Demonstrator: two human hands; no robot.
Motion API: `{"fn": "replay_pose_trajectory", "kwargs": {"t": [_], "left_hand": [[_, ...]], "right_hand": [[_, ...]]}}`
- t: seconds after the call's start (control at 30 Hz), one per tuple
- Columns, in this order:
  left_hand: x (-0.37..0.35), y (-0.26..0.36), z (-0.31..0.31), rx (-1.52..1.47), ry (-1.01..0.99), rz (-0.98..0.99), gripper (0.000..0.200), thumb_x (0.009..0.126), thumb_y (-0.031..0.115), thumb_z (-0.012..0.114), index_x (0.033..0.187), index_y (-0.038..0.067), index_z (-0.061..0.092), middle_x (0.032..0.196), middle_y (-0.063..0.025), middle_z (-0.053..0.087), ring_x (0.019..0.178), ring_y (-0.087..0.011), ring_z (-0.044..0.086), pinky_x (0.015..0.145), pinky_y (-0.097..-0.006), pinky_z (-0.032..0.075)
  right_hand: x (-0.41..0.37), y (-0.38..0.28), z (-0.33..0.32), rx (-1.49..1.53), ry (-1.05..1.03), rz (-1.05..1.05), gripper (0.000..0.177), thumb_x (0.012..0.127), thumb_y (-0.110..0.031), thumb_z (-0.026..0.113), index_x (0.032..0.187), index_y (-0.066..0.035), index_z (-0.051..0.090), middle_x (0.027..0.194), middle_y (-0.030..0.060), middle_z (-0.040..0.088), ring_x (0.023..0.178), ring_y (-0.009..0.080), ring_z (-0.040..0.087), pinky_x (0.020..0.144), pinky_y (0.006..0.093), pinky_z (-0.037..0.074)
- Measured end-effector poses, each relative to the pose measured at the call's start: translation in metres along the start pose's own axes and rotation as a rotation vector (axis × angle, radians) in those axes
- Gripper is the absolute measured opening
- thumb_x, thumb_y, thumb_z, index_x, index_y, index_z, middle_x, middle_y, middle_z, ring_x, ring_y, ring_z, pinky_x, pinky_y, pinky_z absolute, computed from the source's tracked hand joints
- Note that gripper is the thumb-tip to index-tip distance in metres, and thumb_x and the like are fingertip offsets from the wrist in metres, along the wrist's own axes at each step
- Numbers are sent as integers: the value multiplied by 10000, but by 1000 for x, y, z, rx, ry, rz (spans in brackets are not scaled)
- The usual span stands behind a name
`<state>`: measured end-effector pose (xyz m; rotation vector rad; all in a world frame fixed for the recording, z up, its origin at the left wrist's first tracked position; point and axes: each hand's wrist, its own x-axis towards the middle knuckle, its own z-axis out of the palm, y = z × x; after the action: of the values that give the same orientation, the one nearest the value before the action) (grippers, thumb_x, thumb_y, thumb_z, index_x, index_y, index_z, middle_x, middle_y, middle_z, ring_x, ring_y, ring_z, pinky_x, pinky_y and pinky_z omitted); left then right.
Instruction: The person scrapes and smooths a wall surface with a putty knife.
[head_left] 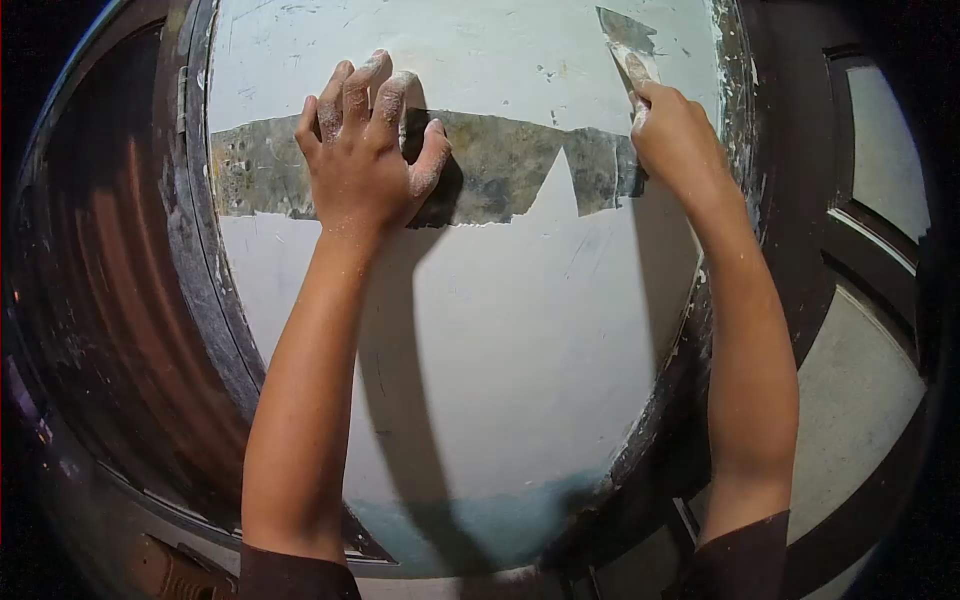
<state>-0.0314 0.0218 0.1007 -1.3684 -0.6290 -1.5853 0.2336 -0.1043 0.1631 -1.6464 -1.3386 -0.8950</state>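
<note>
Dark woodwork (795, 130) frames pale panels (890, 150) on the right, a brown streaked surface (120, 250) on the left.

Bright light, apparently from above, falls on the white wall (535, 350), throwing firm shadows (405, 390); dim surroundings lose detail, and fisheye distortion bows the edges into black corners.

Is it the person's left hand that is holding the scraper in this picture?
No, the right hand grips the scraper, while the left hand is spread out over the grey band across the white surface.
</note>
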Motion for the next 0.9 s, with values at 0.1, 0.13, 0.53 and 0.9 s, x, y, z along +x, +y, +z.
{"fn": "replay_pose_trajectory", "kwargs": {"t": [0.1,0.13,0.53,0.9], "left_hand": [[0,-2,1,-15,11,18,460,860,427,693,1277,241,637,1476,18,534,1448,-253,413,1206,-502,182],[0,-3,1,-12,10,26,438,861,431,693,1250,234,648,1474,19,534,1441,-250,418,1200,-493,185],[0,1,-5,-15,-46,-19,510,885,423,689,1338,208,597,1519,-13,503,1471,-281,404,1209,-512,185],[0,-1,-3,-59,20,-7,438,829,396,709,1233,237,650,1439,-3,553,1424,-275,435,1202,-500,209]], "right_hand": [[21,-9,-6,-26,-5,8,408,925,-112,482,1278,-84,685,1189,258,710,1104,462,677,964,552,524],[23,-10,-6,-6,-28,27,400,931,-130,496,1281,-85,683,1189,261,708,1105,463,676,963,549,524],[11,-12,-2,-6,17,16,412,949,-119,471,1308,-82,671,1207,263,702,1141,458,656,982,545,511],[11,-12,1,4,31,35,405,956,-142,492,1316,-83,668,1217,269,699,1142,465,659,987,550,510]]}}
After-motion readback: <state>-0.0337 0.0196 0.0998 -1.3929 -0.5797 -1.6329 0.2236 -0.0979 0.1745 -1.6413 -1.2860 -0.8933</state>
